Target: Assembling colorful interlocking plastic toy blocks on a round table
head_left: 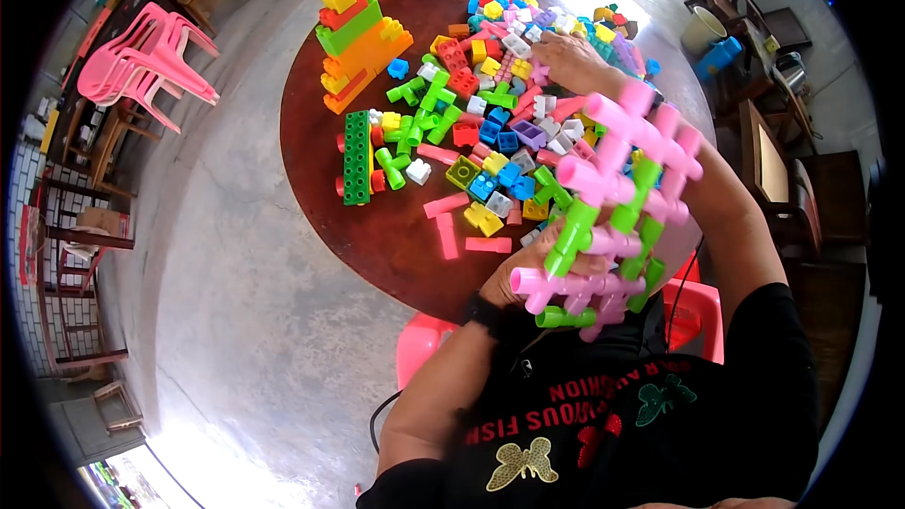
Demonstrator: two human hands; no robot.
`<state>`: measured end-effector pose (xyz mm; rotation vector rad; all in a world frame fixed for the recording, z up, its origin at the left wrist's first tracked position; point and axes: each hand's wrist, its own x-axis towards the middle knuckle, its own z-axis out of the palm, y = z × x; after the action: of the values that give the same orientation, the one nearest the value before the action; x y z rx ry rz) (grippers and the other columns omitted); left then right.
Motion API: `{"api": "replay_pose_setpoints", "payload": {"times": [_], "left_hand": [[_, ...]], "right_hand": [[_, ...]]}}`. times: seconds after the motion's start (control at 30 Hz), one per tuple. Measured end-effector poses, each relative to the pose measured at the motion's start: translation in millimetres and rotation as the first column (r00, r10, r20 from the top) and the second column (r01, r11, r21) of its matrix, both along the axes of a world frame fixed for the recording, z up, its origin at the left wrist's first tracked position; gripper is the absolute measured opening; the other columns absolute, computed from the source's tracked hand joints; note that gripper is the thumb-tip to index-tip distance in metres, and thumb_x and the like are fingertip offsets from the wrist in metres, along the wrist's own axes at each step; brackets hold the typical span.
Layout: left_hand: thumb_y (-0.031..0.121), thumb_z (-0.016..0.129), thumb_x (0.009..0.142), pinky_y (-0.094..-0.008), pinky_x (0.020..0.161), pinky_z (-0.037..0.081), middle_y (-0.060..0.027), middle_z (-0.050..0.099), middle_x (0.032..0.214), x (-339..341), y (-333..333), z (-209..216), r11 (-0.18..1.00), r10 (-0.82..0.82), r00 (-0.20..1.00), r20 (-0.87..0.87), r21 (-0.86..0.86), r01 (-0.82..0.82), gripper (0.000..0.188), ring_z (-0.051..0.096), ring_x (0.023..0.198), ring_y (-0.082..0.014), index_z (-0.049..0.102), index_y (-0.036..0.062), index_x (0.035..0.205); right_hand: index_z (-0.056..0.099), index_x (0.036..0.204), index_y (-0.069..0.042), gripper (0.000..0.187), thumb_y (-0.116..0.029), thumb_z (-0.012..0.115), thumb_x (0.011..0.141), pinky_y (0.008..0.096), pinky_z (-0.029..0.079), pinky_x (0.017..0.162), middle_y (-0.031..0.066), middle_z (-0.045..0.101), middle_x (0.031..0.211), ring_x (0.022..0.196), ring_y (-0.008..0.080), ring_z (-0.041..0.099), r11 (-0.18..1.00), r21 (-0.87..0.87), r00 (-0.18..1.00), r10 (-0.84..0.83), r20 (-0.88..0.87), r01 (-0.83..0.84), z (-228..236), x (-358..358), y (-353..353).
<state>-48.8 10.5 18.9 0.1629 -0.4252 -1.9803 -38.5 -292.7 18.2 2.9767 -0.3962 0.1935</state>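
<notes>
Here, one pink-green lattice, two hands

The person wears a black short-sleeved shirt. Across its chest, low in the frame, runs red lettering, with a sparkly gold butterfly beneath, a red butterfly beside it and a green butterfly farther right. A black wristband circles the wrist below the left hand.

The left hand grips a pink-and-green tube lattice; the right hand reaches among bricks heaped on a round surface.
</notes>
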Motion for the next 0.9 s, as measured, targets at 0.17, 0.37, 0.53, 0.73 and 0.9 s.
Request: {"api": "replay_pose_setpoints", "payload": {"times": [0.17,0.37,0.53,0.73,0.9], "left_hand": [[0.035,0.058,0.088,-0.0697,0.091,0.039,-0.0169,0.039,0.136,6.9,-3.6,9.4,0.982,0.168,0.978,-0.126,0.112,-0.154,0.066,0.043,0.122,-0.0422,0.027,0.0136,0.143],[0.030,0.069,0.078,-0.0694,0.089,0.040,-0.0185,0.049,0.126,15.1,-5.3,-4.2,0.944,0.327,0.926,-0.189,0.116,-0.309,0.070,0.048,0.116,-0.0433,0.037,0.0029,0.134],[0.041,0.064,0.081,-0.0704,0.087,0.041,-0.0185,0.044,0.131,12.5,-9.4,3.7,0.884,0.466,0.883,-0.055,-0.012,-0.467,0.075,0.045,0.119,-0.0442,0.031,0.0042,0.138],[0.044,0.057,0.087,-0.0752,0.090,0.034,-0.0186,0.036,0.137,6.9,-8.7,24.8,0.915,0.356,0.930,0.088,0.171,-0.366,0.070,0.039,0.123,-0.0481,0.029,0.0055,0.137],[0.040,0.060,0.086,-0.0712,0.092,0.036,-0.0204,0.037,0.136,-0.5,-10.3,16.1,0.919,0.366,0.905,0.217,0.067,-0.388,0.073,0.041,0.120,-0.0497,0.025,0.0053,0.140]], "right_hand": [[0.053,0.080,-0.003,0.026,-0.027,0.063,0.077,0.0425,0.044,0.069,0.0141,0.058,0.079,0.075,0.0315,0.059,0.944,0.307,0.989,0.083,0.122,-0.117,34.7,-8.7,38.0],[0.055,0.111,-0.011,0.024,-0.008,0.055,0.087,0.0334,0.048,0.065,0.0105,0.062,0.085,0.079,0.0195,0.062,0.870,0.468,0.907,-0.061,0.417,-0.157,62.1,-52.5,41.9],[0.050,0.125,-0.011,0.035,-0.012,0.050,0.091,0.0262,0.047,0.063,0.0062,0.061,0.088,0.073,0.0110,0.058,0.290,0.874,0.769,-0.420,0.483,-0.390,76.9,-137.0,92.7],[0.042,0.134,-0.009,0.040,-0.013,0.046,0.094,0.0242,0.049,0.067,0.0083,0.063,0.091,0.073,0.0106,0.059,-0.283,0.784,0.738,-0.604,0.302,-0.552,46.2,-184.7,133.7],[0.045,0.129,-0.008,0.035,-0.011,0.046,0.094,0.0230,0.051,0.070,0.0081,0.063,0.089,0.075,0.0103,0.062,-0.218,0.797,0.679,-0.673,0.295,-0.563,36.0,-190.9,136.4]]}}
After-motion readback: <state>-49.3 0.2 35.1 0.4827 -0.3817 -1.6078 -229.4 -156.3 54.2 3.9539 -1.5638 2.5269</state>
